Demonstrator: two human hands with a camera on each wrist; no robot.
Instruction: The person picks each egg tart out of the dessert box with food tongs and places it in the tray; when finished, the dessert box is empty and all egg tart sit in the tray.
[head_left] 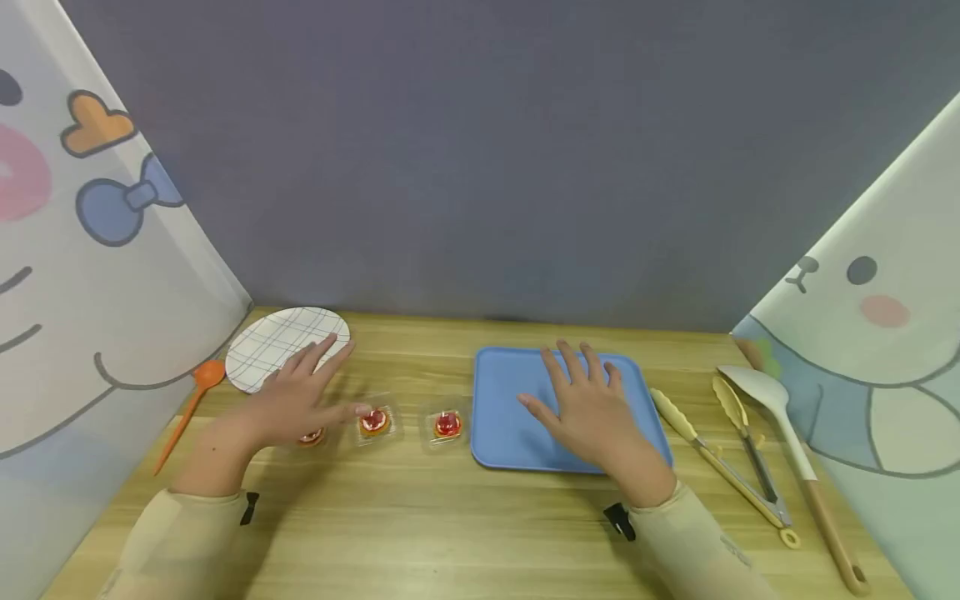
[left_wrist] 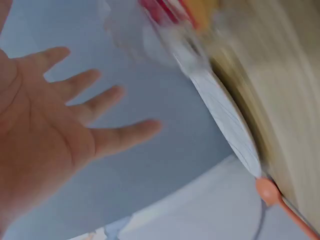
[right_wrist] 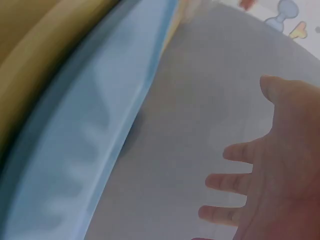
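My left hand (head_left: 291,406), fingers spread and straight, hovers over the left part of the table and holds nothing. Beneath and beside it are small packaged tarts with red topping: one tart (head_left: 310,437) is partly hidden by the hand, a second tart (head_left: 374,421) lies by the thumb tip, and a third tart (head_left: 447,424) sits farther right. Each of the two uncovered tarts is in clear plastic. Over the blue tray (head_left: 498,408), my right hand (head_left: 592,408) is also spread with nothing in it; the right wrist view shows a gap between hand and tray.
A white checked plate (head_left: 262,350) lies at the back left, an orange spoon (head_left: 197,400) beside it. Right of the tray are yellow-tipped tongs (head_left: 731,475) and a white spatula (head_left: 780,408) with a wooden handle. A grey wall (head_left: 480,167) stands behind; printed panels flank both sides.
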